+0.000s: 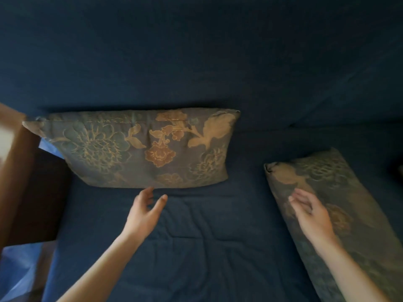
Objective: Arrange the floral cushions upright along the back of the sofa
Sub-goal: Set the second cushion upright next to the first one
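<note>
One grey-blue floral cushion (pixel 135 149) with gold and rust flowers stands upright against the dark blue sofa back (pixel 196 62), at the left. My left hand (pixel 145 211) is open just below its bottom edge, fingertips close to the fabric, holding nothing. A second floral cushion (pixel 353 214) lies flat and slanted on the seat at the right. My right hand (pixel 309 214) hovers open over its near half, blurred, fingers spread; I cannot tell whether it touches.
The seat is covered by a wrinkled dark blue throw (pixel 207 247). A brown wooden armrest (pixel 19 175) stands at the left end, beside the upright cushion. A dark object (pixel 398 171) shows at the right edge.
</note>
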Available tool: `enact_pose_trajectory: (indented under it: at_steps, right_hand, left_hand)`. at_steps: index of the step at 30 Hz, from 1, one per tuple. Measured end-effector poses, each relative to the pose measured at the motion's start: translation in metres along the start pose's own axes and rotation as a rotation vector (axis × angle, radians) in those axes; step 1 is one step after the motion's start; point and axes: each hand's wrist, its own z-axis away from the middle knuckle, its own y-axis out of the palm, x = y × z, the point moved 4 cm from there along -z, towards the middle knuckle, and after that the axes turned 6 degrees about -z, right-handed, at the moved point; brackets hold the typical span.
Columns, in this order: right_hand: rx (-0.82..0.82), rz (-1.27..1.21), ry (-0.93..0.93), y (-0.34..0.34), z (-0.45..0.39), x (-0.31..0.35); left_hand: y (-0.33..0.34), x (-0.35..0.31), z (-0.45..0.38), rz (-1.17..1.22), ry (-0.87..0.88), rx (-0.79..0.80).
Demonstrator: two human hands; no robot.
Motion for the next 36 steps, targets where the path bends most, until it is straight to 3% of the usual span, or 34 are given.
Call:
enact_pose_trajectory:
  at_steps: [8, 19, 28, 36]
  right_hand:
    - [-0.076, 0.019, 0.052, -0.120, -0.002, -0.039]
    - [-0.110, 0.080, 0.115, -0.235, -0.045, -0.096]
    - [-0.023, 0.087, 0.297, -0.261, -0.083, -0.148]
    - [0.079, 0.048, 0.424, -0.257, -0.094, -0.172]
  left_hand:
    - [0.114, -0.059, 0.064, -0.025, 0.034, 0.081]
    - [0.266, -0.107, 0.129, 0.005, -0.072, 0.201]
    - [0.354, -0.102, 0.160, -0.054, -0.259, 0.270]
    - [0.396, -0.104, 0.167, 0.100, -0.435, 0.268]
